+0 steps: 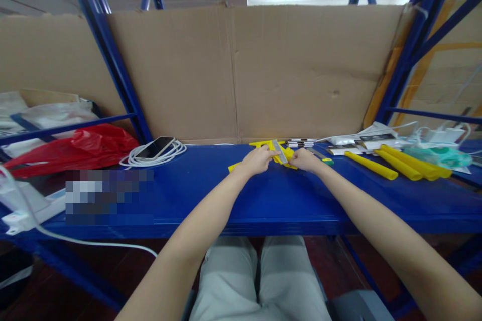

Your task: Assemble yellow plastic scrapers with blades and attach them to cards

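Both hands are at a yellow plastic piece with a flat grey strip lying across it, over the far middle of the blue table. My left hand is closed at the left of the strip, its fingertips against it. From the right, my right hand has its fingers curled in at the strip's lower end and the yellow plastic. More yellow plastic shows behind and left of my left hand, partly covered by it. Just right of my right hand lies a tool with a yellow and green handle.
Yellow tubes lie at the right, near small flat packs and white cables. A striped stack sits by the cardboard wall. Left are a phone on a coiled white cable and a red bag. Blue posts flank the table.
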Demonstrator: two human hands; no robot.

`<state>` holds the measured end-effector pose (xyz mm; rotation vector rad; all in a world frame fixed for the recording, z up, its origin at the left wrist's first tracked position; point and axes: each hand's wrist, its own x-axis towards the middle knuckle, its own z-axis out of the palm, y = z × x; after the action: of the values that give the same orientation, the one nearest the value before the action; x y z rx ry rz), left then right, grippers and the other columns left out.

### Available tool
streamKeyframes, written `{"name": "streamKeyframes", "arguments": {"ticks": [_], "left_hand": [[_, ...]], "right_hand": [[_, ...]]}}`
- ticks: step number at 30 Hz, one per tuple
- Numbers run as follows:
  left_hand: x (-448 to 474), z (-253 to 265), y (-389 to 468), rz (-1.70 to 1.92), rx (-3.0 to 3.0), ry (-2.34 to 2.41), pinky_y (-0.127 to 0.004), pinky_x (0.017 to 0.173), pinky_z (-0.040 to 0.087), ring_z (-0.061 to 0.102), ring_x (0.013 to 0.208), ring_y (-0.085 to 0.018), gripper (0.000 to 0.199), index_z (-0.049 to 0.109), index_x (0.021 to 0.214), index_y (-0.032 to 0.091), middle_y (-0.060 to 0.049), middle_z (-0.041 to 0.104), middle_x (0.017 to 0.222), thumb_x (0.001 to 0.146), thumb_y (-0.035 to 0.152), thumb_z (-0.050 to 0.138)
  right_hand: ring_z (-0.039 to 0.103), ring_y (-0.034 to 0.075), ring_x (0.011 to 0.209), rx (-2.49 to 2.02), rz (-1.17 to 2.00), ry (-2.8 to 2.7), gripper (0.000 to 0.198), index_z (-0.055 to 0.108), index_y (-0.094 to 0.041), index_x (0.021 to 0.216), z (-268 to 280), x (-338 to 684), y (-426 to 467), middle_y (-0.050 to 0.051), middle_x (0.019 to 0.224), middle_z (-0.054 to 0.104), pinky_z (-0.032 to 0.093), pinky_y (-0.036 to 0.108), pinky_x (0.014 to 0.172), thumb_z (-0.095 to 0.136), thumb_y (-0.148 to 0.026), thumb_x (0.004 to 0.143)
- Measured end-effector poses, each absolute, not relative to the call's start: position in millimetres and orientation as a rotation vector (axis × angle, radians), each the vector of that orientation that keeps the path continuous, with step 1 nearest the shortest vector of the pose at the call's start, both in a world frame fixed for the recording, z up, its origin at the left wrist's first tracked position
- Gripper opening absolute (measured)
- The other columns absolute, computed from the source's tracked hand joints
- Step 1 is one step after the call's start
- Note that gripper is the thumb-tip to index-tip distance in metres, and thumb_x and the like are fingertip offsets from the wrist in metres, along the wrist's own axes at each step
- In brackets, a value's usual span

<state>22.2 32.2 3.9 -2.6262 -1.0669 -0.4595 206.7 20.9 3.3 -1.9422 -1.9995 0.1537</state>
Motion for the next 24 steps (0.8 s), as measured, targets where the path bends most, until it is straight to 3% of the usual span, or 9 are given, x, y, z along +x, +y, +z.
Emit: {"name": "streamKeyframes", "arguments": {"ticks": [9,24], "left_hand": [[23,5,31,-0.440,-2.638,-1.131,-0.031,0.084,0.048,0.061,0.096,-0.021,0.041,0.055,0.126,0.022,-0.011,0.062,0.110,0.087,0.018,0.046],[23,4,31,-0.459,-2.662,-1.109,-0.032,0.089,0.046,0.059,0.105,-0.021,0.046,0.048,0.132,0.020,-0.011,0.061,0.117,0.086,0.018,0.047]], "right_hand": [[0.032,0.005,0.035,-1.821,0.458,-1.667,0.019,0.058,-0.013,0.060,14,224,20,-0.005,0.041,0.040,0.024,0.020,0.036,0.055,-0.020,0.077],[0.020,0.002,0.033,-1.567,0.823,-1.424,0.022,0.046,-0.016,0.062,23,222,12,-0.011,0.037,0.027,0.014,0.017,0.036,0.053,-0.017,0.083]]}}
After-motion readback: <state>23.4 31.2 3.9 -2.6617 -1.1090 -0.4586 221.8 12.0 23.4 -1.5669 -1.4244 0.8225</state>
